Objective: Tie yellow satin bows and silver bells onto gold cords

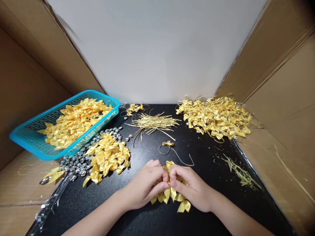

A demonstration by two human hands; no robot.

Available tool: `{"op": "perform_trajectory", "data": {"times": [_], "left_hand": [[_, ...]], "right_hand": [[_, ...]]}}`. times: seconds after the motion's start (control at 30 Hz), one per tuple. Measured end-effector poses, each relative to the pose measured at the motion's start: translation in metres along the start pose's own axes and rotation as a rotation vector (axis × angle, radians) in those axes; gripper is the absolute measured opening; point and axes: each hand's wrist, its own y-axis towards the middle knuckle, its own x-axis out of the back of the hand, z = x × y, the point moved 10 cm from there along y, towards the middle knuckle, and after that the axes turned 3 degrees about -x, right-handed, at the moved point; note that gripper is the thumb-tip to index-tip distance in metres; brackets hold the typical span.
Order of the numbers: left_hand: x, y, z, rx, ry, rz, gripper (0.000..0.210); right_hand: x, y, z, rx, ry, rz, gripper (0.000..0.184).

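Note:
My left hand (149, 182) and my right hand (193, 186) meet at the near middle of the black table (118, 203). Both are closed, thumbs against curled forefingers, pinching a yellow ribbon bow (167, 193) between them; the fingers hide most of it. Under and around the hands lies a small group of yellow ribbon bows (184, 206). Just beyond, one bow (168, 143) has a looped gold cord (177, 155) attached. A larger pile of loose bows (108, 157) sits left of my left hand.
At the left stands a blue plastic basket (22, 137) of yellow bows. Silvery beads (80, 162) lie beside it. Cut gold cords (157, 123) are at the back middle, corded bows (216, 118) at the back right, cord scraps (242, 173) at the right. Cardboard walls (283, 82) flank the table.

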Motion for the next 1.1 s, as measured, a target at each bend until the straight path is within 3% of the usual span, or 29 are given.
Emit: {"op": "perform_trajectory", "data": {"times": [0.43,0.6,0.9,1.1], "left_hand": [[-0.001,-0.002,-0.004,-0.016,-0.091,-0.004,0.035],[-0.004,-0.001,-0.003,0.038,-0.222,0.04,0.034],[-0.01,-0.002,0.011,0.146,-0.5,0.007,0.033],[-0.007,-0.003,0.013,0.157,-0.54,-0.027,0.031]], "right_hand": [[-0.009,-0.004,0.006,0.096,-0.149,0.045,0.026],[-0.015,-0.005,0.007,0.078,-0.099,0.1,0.023],[-0.01,-0.002,0.005,0.078,0.069,0.07,0.023],[-0.013,-0.003,0.004,0.062,0.133,0.096,0.024]]}}
